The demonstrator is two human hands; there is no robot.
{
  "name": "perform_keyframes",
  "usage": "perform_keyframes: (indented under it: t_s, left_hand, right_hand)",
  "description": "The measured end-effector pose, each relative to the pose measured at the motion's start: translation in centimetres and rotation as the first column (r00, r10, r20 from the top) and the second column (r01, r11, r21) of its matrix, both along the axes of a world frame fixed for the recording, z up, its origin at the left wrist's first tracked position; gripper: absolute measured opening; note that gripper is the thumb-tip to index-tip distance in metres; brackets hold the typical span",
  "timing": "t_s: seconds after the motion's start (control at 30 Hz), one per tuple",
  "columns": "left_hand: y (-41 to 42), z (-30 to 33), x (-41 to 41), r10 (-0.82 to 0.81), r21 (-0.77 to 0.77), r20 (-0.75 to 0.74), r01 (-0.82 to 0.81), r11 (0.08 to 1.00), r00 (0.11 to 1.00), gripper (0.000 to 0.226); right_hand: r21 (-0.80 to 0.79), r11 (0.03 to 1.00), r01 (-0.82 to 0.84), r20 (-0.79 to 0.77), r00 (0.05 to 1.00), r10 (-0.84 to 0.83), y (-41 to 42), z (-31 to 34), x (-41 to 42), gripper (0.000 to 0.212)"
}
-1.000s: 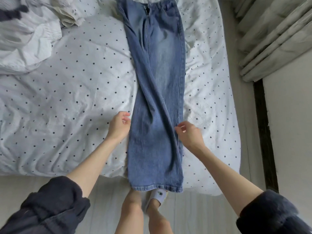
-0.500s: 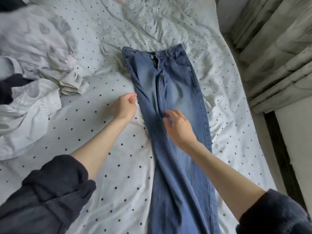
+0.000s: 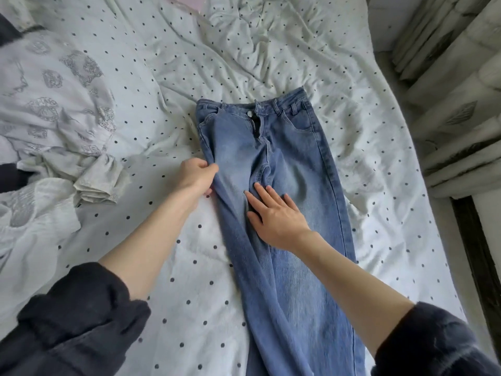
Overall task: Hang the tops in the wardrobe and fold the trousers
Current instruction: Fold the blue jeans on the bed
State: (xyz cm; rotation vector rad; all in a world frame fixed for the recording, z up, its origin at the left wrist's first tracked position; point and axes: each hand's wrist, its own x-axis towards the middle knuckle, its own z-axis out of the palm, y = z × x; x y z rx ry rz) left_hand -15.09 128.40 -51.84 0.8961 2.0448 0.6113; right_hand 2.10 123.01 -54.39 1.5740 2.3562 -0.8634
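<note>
Blue jeans lie lengthwise on the bed, waistband at the far end, fly open, legs running toward me and out of the bottom of the view. My left hand pinches the left side seam of the jeans at thigh height. My right hand lies flat on the denim just below the crotch, fingers straight and spread.
The bed is covered by a white dotted sheet, creased at the far end. A pile of pale patterned tops lies at the left, with a dark garment behind it. Grey curtains hang at the right, beside a dark strip of floor edge.
Both hands have moved from the lower legs of the jeans up to the thigh area. My left hand now pinches the side seam and my right hand has settled flat on the denim.
</note>
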Motion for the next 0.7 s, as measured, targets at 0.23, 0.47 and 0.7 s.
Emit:
perform_keyframes:
  t_s: [0.23, 0.47, 0.7]
  left_hand:
    - [0.1, 3.3, -1.3, 0.025, 0.216, 0.073, -0.04, 0.976, 0.997, 0.022]
    - [0.9, 5.6, 1.6, 0.22, 0.194, 0.286, -0.281, 0.94, 0.933, 0.023]
    - [3.9, 5.7, 11.6, -0.138, 0.445, 0.047, 0.103, 0.889, 0.989, 0.025]
  right_hand:
    - [-0.093, 0.995, -0.046, 0.002, 0.999, 0.046, 1.4, 0.6, -0.3, 0.063]
    - [-0.329, 0.918, 0.223, -0.408, 0.843, -0.351, 3.3, 2.9, 1.8, 0.037]
    - [-0.764, 0.507, 0.399, -0.469, 0.195, -0.861, 2.1, 5.2, 8.8, 0.028]
